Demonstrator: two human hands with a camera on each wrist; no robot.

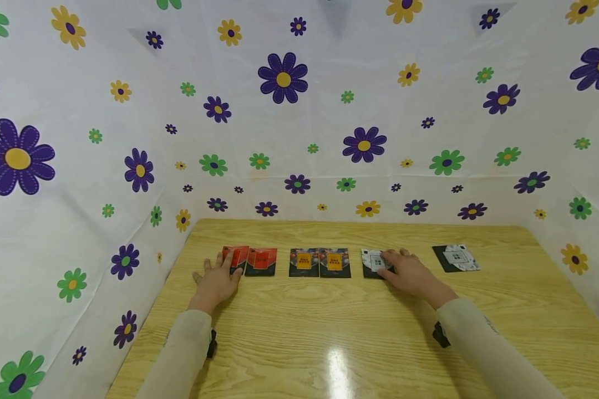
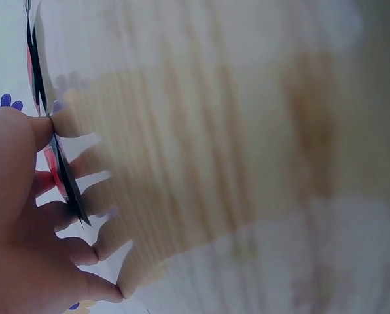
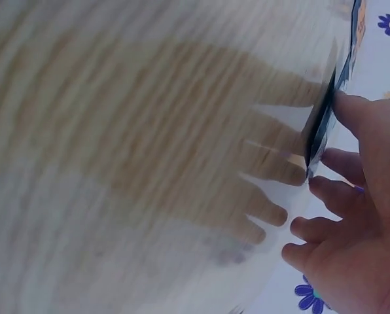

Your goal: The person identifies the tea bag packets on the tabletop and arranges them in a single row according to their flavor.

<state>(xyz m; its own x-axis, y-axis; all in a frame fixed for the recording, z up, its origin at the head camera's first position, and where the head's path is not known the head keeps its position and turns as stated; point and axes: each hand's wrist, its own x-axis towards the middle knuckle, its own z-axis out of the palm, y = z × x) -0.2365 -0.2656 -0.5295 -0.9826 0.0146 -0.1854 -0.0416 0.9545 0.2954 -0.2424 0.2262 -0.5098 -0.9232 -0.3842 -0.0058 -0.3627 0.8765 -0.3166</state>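
Note:
My left hand (image 1: 217, 282) lies spread on the table, its thumb and index finger on the leftmost red-and-black square packet (image 1: 237, 257). A matching red-and-black packet (image 1: 261, 262) is right beside it. My right hand (image 1: 410, 274) rests its fingertips and thumb on a white-and-black square packet (image 1: 372, 261), covering its right side. In the right wrist view the right thumb and index finger touch that packet (image 3: 324, 121), which is seen edge-on. The left wrist view shows the left thumb and fingers around the red packet (image 2: 63, 176).
Two dark packets with yellow labels, one (image 1: 304, 262) beside the other (image 1: 335, 262), lie between my hands. Another white-and-black packet (image 1: 456, 257), turned slightly, lies to the right. Flower-printed cloth (image 1: 299, 127) surrounds the wooden table (image 1: 299, 321) at the back and sides.

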